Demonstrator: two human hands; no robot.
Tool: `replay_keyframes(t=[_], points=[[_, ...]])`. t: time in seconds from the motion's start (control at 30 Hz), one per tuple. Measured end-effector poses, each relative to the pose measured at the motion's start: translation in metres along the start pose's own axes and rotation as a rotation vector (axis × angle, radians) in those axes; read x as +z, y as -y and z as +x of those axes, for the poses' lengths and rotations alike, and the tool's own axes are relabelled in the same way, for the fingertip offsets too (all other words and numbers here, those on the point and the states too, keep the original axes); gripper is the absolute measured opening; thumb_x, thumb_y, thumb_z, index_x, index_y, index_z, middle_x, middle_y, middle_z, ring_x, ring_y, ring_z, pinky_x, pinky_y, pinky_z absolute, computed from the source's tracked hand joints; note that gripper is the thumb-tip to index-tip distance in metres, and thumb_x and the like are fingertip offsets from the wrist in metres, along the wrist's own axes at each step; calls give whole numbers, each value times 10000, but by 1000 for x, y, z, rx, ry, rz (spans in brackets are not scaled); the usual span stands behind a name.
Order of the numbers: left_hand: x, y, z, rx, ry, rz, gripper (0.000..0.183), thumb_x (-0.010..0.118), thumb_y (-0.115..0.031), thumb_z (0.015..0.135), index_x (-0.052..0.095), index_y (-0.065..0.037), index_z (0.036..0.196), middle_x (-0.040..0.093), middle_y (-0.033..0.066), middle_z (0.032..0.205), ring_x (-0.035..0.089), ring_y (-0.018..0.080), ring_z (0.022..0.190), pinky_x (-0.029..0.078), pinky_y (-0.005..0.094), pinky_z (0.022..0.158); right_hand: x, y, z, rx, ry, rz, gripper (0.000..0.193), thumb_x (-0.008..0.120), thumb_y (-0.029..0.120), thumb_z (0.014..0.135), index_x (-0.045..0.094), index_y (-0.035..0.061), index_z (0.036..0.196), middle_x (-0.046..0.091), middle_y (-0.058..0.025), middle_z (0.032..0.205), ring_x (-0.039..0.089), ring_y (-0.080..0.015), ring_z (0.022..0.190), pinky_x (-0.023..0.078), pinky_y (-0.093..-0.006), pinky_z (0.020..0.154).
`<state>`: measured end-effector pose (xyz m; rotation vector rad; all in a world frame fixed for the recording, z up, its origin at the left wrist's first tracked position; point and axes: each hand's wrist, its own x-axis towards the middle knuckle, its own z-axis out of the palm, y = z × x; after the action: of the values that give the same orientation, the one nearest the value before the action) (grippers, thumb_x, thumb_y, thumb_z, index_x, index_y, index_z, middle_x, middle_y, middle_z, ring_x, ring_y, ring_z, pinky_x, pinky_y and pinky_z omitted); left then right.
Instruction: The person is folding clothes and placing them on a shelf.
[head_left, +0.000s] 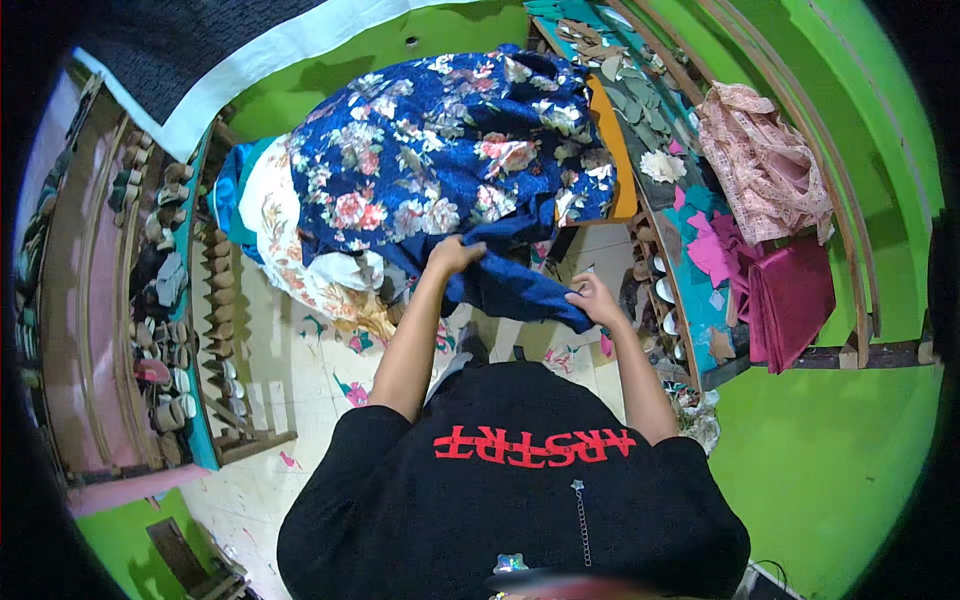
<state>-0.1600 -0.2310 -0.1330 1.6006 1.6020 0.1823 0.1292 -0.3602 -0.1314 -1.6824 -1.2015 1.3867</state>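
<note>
A large blue floral cloth [420, 150] lies spread over the table in front of me, its near edge pulled toward my body. My left hand [453, 257] is closed on a plain dark blue stretch [500, 278] of fabric, which looks like the underside of that cloth. With its fingers pinched, my right hand [595, 300] grips the lower right end of the same stretch. The fabric hangs between both hands, over the table's near side. A cream floral cloth [275, 205] sticks out from beneath the blue one at the left.
At the right, a teal bench [712, 340] carries cut pieces, pink lace fabric [765, 160] and folded magenta cloth [790, 305]. Wooden racks with shoe lasts [218, 300] stand at the left. Coloured scraps [355, 392] litter the tiled floor. An orange board edge [622, 150] shows beside the blue cloth.
</note>
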Motion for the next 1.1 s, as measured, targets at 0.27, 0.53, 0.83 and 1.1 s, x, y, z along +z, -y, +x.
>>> replay_keyframes(t=[0.27, 0.53, 0.83, 1.1], points=[[-7, -75, -29, 281, -407, 396, 434, 713, -189, 615, 517, -69, 983, 402, 241, 1038, 572, 360, 717, 485, 391, 604, -46, -70, 24, 384, -316, -743, 374, 645, 279, 655, 595, -14, 881, 579, -247, 820, 565, -348, 815, 448, -380, 720], [43, -163, 15, 756, -259, 124, 223, 628, -157, 663, 594, -96, 875, 516, 102, 846, 568, 301, 676, 467, 382, 595, -61, -1, 49, 498, -297, 91, 253, 507, 196, 717, 584, 16, 876, 589, -162, 793, 563, -304, 775, 431, -369, 704], [118, -214, 72, 715, -249, 485, 264, 559, -107, 692, 502, -129, 950, 427, 168, 896, 583, 302, 583, 469, 373, 455, -111, -11, 66, 218, -376, -258, 585, 706, 108, 608, 447, 28, 1127, 529, -177, 1016, 520, -237, 907, 412, -312, 781], [113, -207, 85, 727, -535, -76, 210, 656, -196, 641, 582, -46, 767, 553, 132, 783, 555, 311, 674, 437, 364, 626, -153, -49, 72, 102, -654, -356, 221, 698, 177, 641, 635, 8, 769, 621, -106, 722, 588, -187, 658, 440, -302, 604]])
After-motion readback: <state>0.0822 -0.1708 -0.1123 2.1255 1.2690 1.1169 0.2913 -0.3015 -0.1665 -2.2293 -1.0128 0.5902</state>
